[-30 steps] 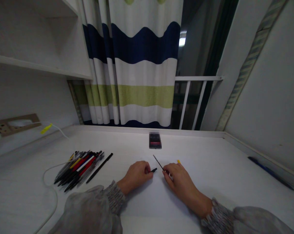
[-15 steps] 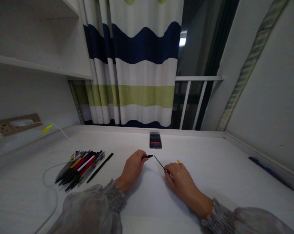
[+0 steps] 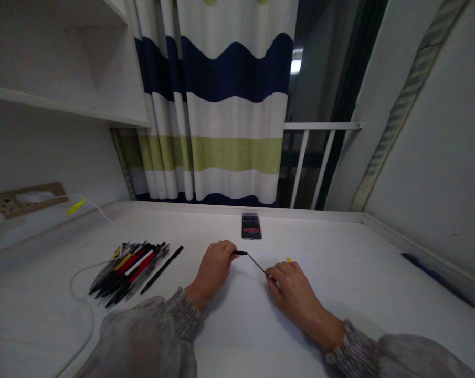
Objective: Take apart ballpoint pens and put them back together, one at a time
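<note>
1. Left hand (image 3: 215, 266) pinches a short black pen piece (image 3: 241, 253); right hand (image 3: 294, 291) pinches a thin refill (image 3: 256, 264); both are over the desk (image 3: 331, 241).
2. Piece and refill meet at their ends, or nearly; the refill is bare, so this work looks unfinished.
3. Pen pile (image 3: 129, 273) lies left; dark blue pen (image 3: 437, 280), far right; which are done, I cannot tell.

striped curtain (image 3: 237, 115): hanging | white railing (image 3: 322, 126): beside curtain | dark phone (image 3: 250, 226): flat on desk (image 3: 331, 241) | shelf (image 3: 64, 108): upper left
</note>
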A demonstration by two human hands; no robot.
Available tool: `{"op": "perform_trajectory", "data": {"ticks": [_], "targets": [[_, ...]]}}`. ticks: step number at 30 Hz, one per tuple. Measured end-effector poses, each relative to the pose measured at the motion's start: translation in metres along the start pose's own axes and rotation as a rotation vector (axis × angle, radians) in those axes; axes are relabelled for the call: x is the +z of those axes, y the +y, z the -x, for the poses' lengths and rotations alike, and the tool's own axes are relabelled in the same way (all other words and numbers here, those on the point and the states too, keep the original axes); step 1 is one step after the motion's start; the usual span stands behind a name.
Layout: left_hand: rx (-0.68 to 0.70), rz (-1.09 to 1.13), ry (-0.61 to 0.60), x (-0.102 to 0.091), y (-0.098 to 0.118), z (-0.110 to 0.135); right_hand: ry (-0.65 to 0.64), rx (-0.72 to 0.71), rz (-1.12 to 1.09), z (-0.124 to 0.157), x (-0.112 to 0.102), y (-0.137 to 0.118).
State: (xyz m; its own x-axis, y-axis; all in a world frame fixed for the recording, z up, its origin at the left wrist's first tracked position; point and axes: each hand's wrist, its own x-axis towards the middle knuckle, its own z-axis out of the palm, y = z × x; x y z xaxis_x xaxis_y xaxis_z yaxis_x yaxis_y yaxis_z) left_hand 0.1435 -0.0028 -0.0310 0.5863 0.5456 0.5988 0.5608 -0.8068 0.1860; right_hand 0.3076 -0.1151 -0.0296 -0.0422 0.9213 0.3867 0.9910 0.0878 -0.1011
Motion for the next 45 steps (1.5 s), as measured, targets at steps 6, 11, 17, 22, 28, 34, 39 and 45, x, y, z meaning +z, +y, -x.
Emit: {"op": "perform_trajectory", "data": {"ticks": [6,11,17,22,28,34,39,45], "targets": [[0.113,-0.094,-0.048,0.002,-0.004,-0.002,-0.042,0.012,0.085,-0.001,-0.002,0.003],[0.187,-0.045,-0.115,0.008,-0.007,0.000,-0.002,-0.024,0.067,-0.001,0.000,0.006],[0.277,0.075,-0.235,0.008,0.003,0.004,0.086,-0.124,-0.059,0.000,0.008,0.008],[0.304,0.116,-0.291,0.004,0.013,0.007,0.182,-0.185,-0.226,0.001,0.014,0.009],[0.237,0.242,-0.329,0.005,0.018,0.009,0.225,-0.158,-0.323,0.002,0.016,0.008],[0.237,0.261,-0.392,0.001,0.023,0.010,0.235,-0.134,-0.353,0.002,0.015,0.009],[0.218,0.188,-0.427,-0.001,0.026,0.008,0.227,-0.137,-0.378,0.002,0.016,0.010],[0.238,0.198,-0.377,-0.001,0.026,0.011,0.237,-0.155,-0.429,0.002,0.011,0.009]]}}
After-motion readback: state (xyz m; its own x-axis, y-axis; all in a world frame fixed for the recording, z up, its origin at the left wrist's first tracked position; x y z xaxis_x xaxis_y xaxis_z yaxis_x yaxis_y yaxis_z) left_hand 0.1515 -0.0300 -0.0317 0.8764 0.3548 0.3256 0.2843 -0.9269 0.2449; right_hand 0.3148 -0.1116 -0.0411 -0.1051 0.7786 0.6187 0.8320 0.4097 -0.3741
